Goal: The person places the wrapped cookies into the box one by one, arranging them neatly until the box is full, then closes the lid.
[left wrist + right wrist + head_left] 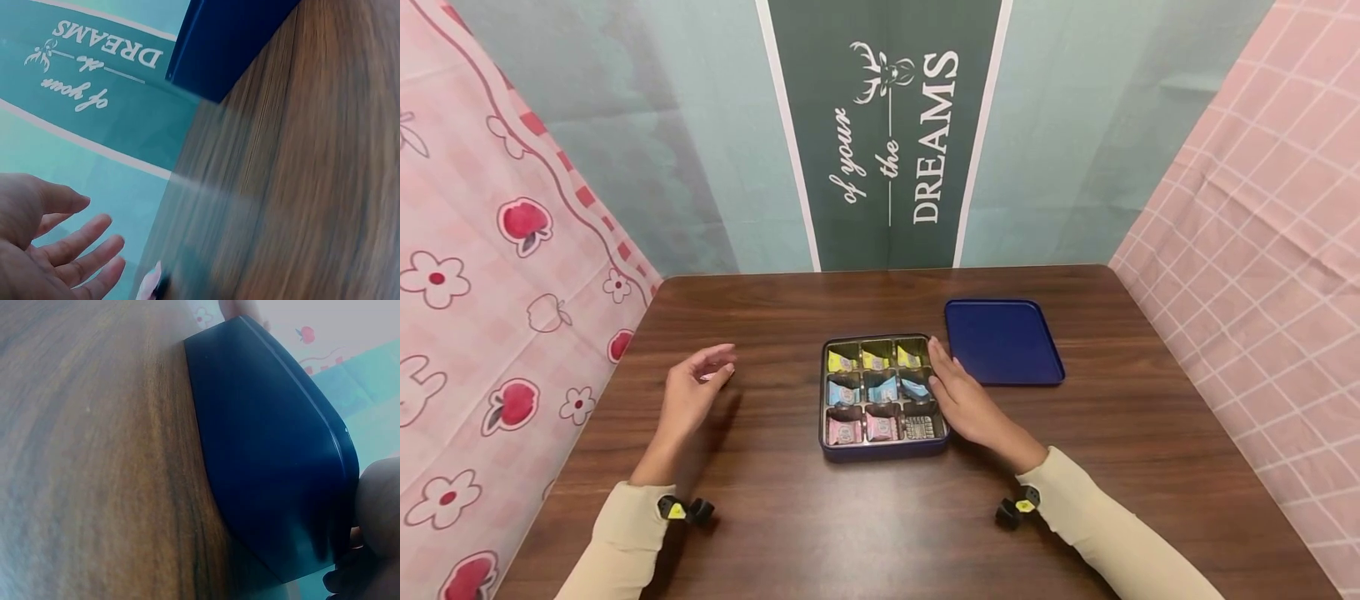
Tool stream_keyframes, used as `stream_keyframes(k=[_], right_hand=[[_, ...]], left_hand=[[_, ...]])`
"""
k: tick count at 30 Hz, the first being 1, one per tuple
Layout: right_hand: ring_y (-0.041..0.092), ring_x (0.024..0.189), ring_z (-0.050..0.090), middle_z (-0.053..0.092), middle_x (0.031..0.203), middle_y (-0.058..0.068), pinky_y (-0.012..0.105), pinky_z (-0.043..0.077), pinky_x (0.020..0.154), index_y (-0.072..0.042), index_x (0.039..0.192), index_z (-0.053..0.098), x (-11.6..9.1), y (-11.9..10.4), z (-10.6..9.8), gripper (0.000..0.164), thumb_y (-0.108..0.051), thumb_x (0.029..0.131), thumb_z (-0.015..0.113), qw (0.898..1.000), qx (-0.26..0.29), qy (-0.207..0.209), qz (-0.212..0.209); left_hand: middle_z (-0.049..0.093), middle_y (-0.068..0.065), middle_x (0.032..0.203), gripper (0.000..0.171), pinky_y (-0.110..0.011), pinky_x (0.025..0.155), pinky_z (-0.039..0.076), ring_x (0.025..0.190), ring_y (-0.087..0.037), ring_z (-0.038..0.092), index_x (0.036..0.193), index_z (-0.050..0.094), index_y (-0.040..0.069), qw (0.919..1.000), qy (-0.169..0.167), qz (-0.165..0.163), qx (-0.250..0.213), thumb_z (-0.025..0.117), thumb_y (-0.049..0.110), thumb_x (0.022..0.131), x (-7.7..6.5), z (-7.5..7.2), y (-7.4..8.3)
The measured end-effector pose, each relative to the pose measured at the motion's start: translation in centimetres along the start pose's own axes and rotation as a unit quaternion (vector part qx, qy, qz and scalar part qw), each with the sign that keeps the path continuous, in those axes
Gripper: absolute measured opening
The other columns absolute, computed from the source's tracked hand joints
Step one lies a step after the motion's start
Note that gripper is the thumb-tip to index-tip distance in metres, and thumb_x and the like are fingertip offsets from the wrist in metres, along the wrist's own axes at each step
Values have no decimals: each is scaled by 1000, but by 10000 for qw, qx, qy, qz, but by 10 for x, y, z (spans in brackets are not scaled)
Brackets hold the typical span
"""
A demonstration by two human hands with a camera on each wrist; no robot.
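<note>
A dark blue tin with a compartment tray sits mid-table. Yellow wrapped sweets fill its back row, blue ones the middle row. Two pink ones lie in the front row, whose right compartment shows only its patterned bottom. My right hand rests against the tin's right side, fingers extended along the rim. Left of the tin, my left hand hovers with loosely bent fingers. A small pink-white piece, probably a wrapped sweet, shows beyond those fingers in the left wrist view, apart from them.
The blue lid lies behind and to the right of the tin, close to my right fingertips. Brown wooden table surrounds the tin. Printed cloths hang at the back and both sides.
</note>
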State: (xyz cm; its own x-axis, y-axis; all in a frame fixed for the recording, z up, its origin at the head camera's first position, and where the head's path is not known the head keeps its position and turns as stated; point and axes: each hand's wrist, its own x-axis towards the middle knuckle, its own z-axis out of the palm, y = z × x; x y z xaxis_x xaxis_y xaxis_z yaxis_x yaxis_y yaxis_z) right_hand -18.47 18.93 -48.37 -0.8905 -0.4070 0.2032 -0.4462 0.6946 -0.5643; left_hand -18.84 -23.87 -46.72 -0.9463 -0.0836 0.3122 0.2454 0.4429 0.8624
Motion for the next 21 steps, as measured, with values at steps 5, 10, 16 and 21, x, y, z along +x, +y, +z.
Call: stream_keyframes(k=[5, 10, 16, 21], right_hand=[[32, 152, 21, 19, 164, 24, 60, 20, 120, 7, 157, 22, -1, 0, -1, 56, -12, 108, 41, 10000, 16, -13, 0], [32, 152, 21, 19, 164, 24, 60, 20, 120, 7, 157, 22, -1, 0, -1, 56, -12, 108, 41, 10000, 3, -17, -2], [32, 152, 21, 19, 164, 24, 59, 20, 120, 7, 157, 21, -1, 0, -2, 56, -12, 108, 41, 10000, 6, -13, -3], [33, 152, 21, 19, 164, 24, 60, 21, 120, 8, 157, 22, 0, -2, -2, 56, -11, 108, 42, 10000, 41, -21, -37]], left_hand=[[71, -26, 112, 34, -11, 79, 52, 95, -12, 68, 124, 69, -2, 9976, 149, -106, 660, 69, -7, 91, 3, -9, -11], [69, -27, 118, 41, -16, 77, 54, 102, -40, 67, 126, 68, 0, 9907, 25, -196, 1346, 74, -7, 86, 5, -17, -14], [61, -34, 127, 49, -45, 82, 51, 102, -44, 62, 133, 62, -2, 9815, -608, -126, 1810, 74, -7, 86, 9, -23, -15], [57, -36, 130, 52, -55, 84, 45, 102, -44, 55, 137, 59, -2, 9735, -1168, -313, 1943, 75, 0, 87, 11, -26, -17]])
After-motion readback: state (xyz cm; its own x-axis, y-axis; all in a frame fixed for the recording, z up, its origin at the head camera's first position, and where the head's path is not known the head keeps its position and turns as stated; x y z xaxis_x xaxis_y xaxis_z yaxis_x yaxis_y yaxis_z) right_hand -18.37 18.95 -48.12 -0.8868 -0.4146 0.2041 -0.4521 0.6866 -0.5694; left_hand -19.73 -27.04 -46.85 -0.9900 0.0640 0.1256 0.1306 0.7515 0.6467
